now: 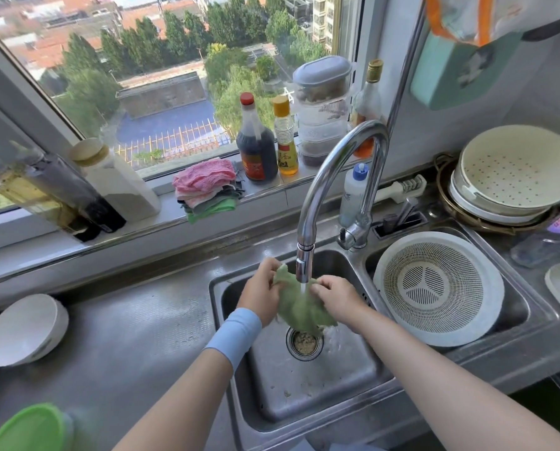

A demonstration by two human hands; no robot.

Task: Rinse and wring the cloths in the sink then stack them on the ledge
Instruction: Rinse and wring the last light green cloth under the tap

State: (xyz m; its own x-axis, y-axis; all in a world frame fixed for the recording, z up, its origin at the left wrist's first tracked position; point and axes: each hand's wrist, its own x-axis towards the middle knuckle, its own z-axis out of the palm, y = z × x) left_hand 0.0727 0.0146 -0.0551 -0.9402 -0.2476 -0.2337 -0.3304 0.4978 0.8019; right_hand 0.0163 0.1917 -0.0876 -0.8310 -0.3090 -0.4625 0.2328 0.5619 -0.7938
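A wet green cloth (299,307) hangs over the steel sink (304,392) under running water from the curved tap (330,177). My left hand (260,291), with a light blue wristband, grips the cloth's left upper edge. On the other side, my right hand (335,297) grips its right upper edge. The cloth's lower part drapes toward the drain (304,345). On the window ledge (272,190) behind the sink lies a stack of cloths (207,187), pink on top, green at the bottom.
Bottles (257,144) and stacked containers (322,109) stand on the ledge right of the stack; jars (115,180) stand to its left. A white colander (438,288) fills the right basin. A white bowl (24,330) and a green lid (28,431) sit on the left counter.
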